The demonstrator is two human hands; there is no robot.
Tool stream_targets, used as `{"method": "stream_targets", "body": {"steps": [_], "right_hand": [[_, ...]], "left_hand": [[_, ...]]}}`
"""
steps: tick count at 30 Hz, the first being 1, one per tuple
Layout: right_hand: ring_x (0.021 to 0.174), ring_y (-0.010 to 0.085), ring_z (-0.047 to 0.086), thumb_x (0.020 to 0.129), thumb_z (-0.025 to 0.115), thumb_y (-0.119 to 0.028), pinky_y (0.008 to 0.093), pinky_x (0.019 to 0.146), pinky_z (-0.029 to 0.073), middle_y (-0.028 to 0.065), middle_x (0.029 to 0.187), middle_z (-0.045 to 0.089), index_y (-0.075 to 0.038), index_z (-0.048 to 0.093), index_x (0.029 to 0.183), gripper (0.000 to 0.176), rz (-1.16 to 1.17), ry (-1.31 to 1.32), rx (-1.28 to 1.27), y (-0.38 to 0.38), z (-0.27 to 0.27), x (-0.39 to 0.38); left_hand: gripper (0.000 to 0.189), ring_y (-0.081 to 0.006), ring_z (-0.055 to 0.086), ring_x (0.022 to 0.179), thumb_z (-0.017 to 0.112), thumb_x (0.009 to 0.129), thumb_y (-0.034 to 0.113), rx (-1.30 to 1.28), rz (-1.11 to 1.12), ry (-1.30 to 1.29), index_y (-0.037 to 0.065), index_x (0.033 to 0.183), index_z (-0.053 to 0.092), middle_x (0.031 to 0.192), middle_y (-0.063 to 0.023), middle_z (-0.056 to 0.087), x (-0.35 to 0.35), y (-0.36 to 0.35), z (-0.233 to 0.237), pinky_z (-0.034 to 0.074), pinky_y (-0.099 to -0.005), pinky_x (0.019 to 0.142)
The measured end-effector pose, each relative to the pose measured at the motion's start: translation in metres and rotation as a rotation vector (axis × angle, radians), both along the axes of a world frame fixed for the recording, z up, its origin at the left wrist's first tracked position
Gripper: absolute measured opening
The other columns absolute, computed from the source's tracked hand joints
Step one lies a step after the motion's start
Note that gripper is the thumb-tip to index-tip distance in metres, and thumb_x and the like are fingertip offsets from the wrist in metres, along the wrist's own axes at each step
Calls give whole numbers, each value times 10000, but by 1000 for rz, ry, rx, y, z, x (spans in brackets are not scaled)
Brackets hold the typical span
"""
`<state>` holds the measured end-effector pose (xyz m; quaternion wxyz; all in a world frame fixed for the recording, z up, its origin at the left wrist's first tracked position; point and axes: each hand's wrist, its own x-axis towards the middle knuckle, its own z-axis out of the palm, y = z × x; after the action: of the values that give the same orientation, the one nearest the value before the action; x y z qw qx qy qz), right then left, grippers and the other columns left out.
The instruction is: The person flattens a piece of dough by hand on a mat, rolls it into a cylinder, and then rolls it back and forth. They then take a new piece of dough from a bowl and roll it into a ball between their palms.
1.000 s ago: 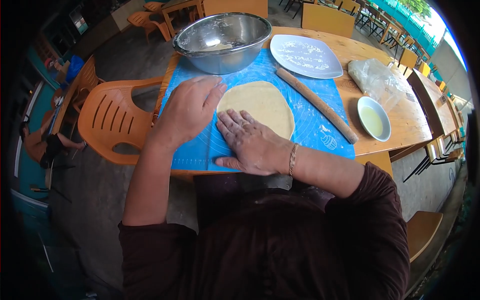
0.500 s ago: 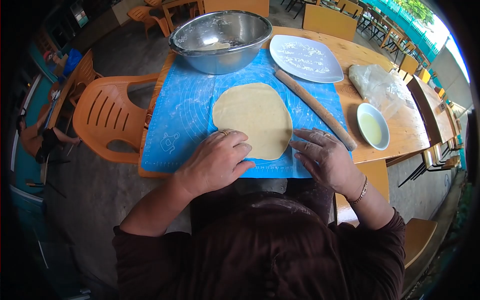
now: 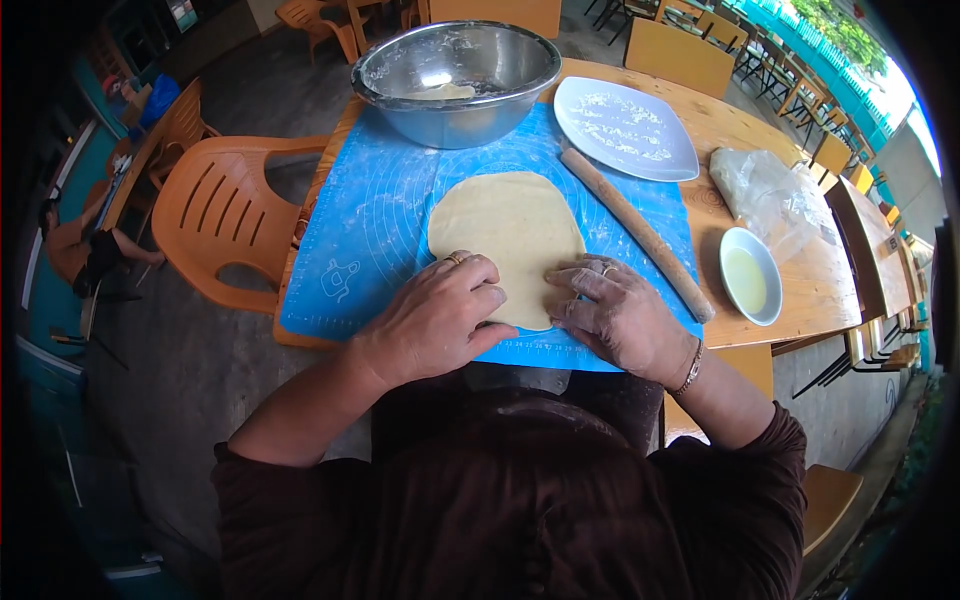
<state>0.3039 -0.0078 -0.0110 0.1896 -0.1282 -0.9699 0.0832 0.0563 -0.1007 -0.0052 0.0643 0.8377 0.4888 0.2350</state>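
Note:
A flat, rounded sheet of dough (image 3: 505, 225) lies on the blue pastry mat (image 3: 385, 200), which is marked with circles and a ruler edge. At its lower left edge is my left hand (image 3: 440, 315), fingers curled and thumb below, with the dough's edge between them. My right hand (image 3: 625, 315), dusted with flour, has its bent fingers on the lower right edge of the sheet, thumb tucked close. The fingertips partly hide the dough they grip. Slanting to the right of the dough is a wooden rolling pin (image 3: 635, 232), touched by neither hand.
Behind the dough stands a large metal bowl (image 3: 450, 115) with some dough inside. A floury white plate (image 3: 625, 130) is beside it. To the right are a clear plastic bag (image 3: 770, 195) and a small bowl of pale yellow liquid (image 3: 748, 280). An orange chair (image 3: 225, 215) stands left.
My right hand has moved left from beside the sheet onto its lower right edge. The left hand stays at the lower left edge. The view has shifted slightly.

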Motion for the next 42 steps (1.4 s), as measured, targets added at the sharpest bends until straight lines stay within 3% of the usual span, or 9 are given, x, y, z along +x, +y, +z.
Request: {"method": "stream_targets", "body": {"steps": [7,12,18,20,26,31,37,39,42], "right_hand": [[1080,352,624,834,567,-123,450,1023,477,180,1138,639,-4,652,1033,247,36,-10,178,-6,-2,-4],[994,363,614,863,628,-98,446,914,498,178,1029,621,-5,587,1003,173,-74,89,-19,2,-7,-16],[927,396,582,863,648,-63,466,849,481,183,933,588,-8,556,931,126,-110,177,-238,12,-1,-25],[933,394,582,862,649,-63,463,850,479,181,932,590,-9,560,920,120,-110,177,-256,12,-1,-25],[952,380,579,829,691,-80,459,861,466,181,960,616,-17,591,923,151,-94,157,-261,-1,9,-17],[950,354,599,789,728,-78,447,851,466,157,928,653,-36,637,916,162,-157,189,-211,0,2,-22],[832,334,630,779,737,-66,436,792,485,115,787,662,-47,658,788,82,-179,261,-334,9,0,-28],[821,306,598,848,747,-76,395,807,459,105,829,666,-40,677,853,79,-195,240,-415,11,-2,-29],[809,304,594,866,737,-96,385,782,468,118,827,658,-32,682,871,84,-229,257,-410,13,-8,-34]], "left_hand": [[372,-310,615,932,818,781,294,24,-62,-81,2,975,695,994,-124,613,11,4,-9,499,-412,837],[411,-303,611,915,840,752,325,92,-21,-79,10,976,701,979,-113,609,22,8,-10,499,-404,814],[281,-310,614,855,828,763,262,115,111,-100,31,826,681,871,-114,609,31,19,-12,491,-425,752],[212,-320,620,781,801,779,175,40,96,-186,21,755,657,795,-127,619,30,22,-11,487,-432,704],[136,-331,624,713,756,800,83,-13,46,-290,1,749,660,749,-150,640,26,26,-13,486,-418,655],[169,-301,648,730,779,805,120,-88,111,-273,2,762,664,781,-144,663,26,33,-1,496,-402,662],[248,-277,657,735,838,763,191,-147,171,-310,19,807,665,806,-122,674,19,22,-4,511,-384,671],[258,-282,654,740,845,751,196,-118,175,-271,23,814,664,803,-118,670,17,19,-8,513,-382,672],[247,-293,650,760,840,749,183,-21,117,-233,23,814,663,793,-113,664,16,17,-9,510,-382,672]]}}
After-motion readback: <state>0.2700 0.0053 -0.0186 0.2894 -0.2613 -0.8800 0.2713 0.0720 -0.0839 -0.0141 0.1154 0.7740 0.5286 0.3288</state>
